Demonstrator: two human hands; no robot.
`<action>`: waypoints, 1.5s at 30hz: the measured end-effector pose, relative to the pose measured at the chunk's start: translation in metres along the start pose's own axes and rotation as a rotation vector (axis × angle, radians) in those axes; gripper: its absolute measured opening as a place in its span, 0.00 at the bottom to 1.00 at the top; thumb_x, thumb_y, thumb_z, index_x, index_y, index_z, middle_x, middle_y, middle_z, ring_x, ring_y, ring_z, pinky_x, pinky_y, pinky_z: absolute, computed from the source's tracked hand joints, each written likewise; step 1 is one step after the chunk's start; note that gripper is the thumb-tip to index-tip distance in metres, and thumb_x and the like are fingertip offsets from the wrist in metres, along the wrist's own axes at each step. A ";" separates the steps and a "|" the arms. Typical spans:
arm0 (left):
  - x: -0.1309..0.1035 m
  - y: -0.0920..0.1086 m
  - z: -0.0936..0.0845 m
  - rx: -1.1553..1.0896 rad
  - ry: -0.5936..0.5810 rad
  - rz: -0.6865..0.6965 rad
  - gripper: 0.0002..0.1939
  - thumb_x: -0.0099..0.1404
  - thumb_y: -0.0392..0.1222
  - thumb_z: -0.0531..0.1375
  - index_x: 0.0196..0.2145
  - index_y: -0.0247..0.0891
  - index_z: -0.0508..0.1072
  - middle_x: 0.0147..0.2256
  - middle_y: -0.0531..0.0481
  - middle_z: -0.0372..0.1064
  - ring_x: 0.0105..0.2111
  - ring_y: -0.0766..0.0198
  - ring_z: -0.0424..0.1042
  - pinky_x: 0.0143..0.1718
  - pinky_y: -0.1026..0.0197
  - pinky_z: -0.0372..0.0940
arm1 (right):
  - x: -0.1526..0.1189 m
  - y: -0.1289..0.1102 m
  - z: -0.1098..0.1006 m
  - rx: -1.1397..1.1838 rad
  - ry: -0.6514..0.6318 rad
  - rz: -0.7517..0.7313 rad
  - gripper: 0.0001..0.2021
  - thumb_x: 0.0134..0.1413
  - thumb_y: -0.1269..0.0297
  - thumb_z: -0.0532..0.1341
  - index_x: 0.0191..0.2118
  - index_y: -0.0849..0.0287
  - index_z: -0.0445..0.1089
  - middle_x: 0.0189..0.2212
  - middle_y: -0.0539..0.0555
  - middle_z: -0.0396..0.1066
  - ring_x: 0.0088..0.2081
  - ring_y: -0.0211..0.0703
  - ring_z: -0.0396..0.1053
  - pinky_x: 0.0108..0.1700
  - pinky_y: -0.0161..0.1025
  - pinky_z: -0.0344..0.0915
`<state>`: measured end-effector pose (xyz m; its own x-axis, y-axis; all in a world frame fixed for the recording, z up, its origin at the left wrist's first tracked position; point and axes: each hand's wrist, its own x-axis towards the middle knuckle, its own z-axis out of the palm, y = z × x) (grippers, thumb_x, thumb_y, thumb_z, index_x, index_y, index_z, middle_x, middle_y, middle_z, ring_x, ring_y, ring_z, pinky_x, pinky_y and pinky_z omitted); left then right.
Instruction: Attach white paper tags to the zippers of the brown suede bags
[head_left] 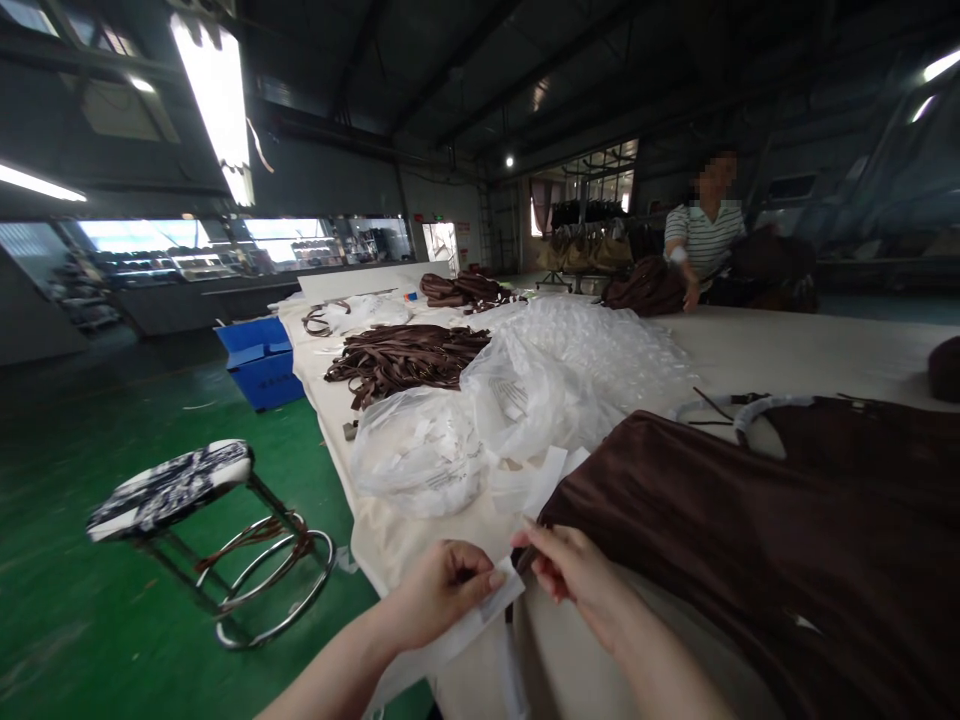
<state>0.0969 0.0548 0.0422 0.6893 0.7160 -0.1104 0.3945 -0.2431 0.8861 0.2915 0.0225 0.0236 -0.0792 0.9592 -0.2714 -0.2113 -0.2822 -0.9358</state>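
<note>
Near the table's front edge, my left hand [439, 595] pinches a white strip of thin sheet [504, 594], which trails down below the wrist. Close beside it, my right hand [576, 572] has its fingers closed on the end of a dark brown strap [523, 558]. Part of that strap hangs below, blurred, with a clear wrapping. A large dark brown bag [735, 520] lies to the right of my right hand, with wrapped handles [772, 405] at its far side. Just beyond my fingers are loose white strips [546, 482].
Clear plastic bags [420, 450] and a heap of clear wrapping [592, 350] cover the table's middle. Behind them lies a pile of brown straps [412, 355]. A stool [176, 485] and a blue box [262, 365] stand left. A person [705, 240] stands across the table.
</note>
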 end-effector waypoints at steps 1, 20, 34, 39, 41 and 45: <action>-0.003 0.003 -0.001 -0.006 -0.047 -0.008 0.23 0.64 0.57 0.54 0.21 0.35 0.60 0.22 0.57 0.47 0.23 0.71 0.46 0.23 0.65 0.43 | -0.001 -0.002 -0.001 0.025 -0.005 0.019 0.26 0.45 0.41 0.61 0.33 0.64 0.74 0.13 0.43 0.56 0.14 0.28 0.50 0.17 0.30 0.44; -0.006 0.006 0.007 0.260 0.032 -0.120 0.23 0.63 0.54 0.52 0.17 0.38 0.55 0.19 0.56 0.44 0.22 0.70 0.45 0.21 0.64 0.41 | -0.011 -0.010 -0.013 -0.985 0.189 -0.097 0.20 0.54 0.52 0.55 0.18 0.58 0.69 0.15 0.54 0.70 0.17 0.40 0.66 0.24 0.35 0.59; -0.005 0.003 0.010 0.333 0.060 -0.139 0.21 0.63 0.51 0.50 0.18 0.38 0.54 0.20 0.57 0.41 0.22 0.70 0.44 0.22 0.64 0.40 | -0.009 0.010 0.005 -1.216 -0.150 -0.505 0.21 0.55 0.77 0.49 0.48 0.54 0.72 0.50 0.53 0.71 0.50 0.44 0.67 0.55 0.38 0.57; 0.013 0.006 0.013 0.415 0.093 -0.114 0.19 0.61 0.48 0.50 0.17 0.37 0.55 0.19 0.57 0.41 0.22 0.70 0.44 0.22 0.64 0.41 | -0.009 0.008 0.000 -1.184 -0.114 -0.516 0.21 0.52 0.78 0.50 0.49 0.56 0.70 0.51 0.54 0.70 0.51 0.44 0.66 0.54 0.36 0.58; 0.020 0.011 0.014 0.443 0.100 -0.125 0.18 0.60 0.46 0.50 0.16 0.37 0.55 0.19 0.57 0.41 0.21 0.70 0.44 0.22 0.64 0.40 | -0.008 0.004 -0.008 -1.117 -0.039 -0.530 0.25 0.48 0.80 0.51 0.52 0.57 0.68 0.52 0.55 0.68 0.52 0.43 0.66 0.54 0.35 0.58; 0.029 0.024 0.016 0.550 0.119 -0.159 0.19 0.59 0.45 0.53 0.14 0.36 0.56 0.17 0.58 0.39 0.20 0.71 0.42 0.21 0.63 0.38 | -0.001 -0.002 -0.021 -1.090 0.085 -0.484 0.25 0.46 0.81 0.52 0.49 0.57 0.70 0.48 0.55 0.70 0.48 0.43 0.68 0.51 0.34 0.60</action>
<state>0.1357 0.0594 0.0533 0.5354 0.8323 -0.1436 0.7669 -0.4078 0.4955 0.3128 0.0220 0.0208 -0.1460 0.9717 0.1859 0.7396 0.2320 -0.6318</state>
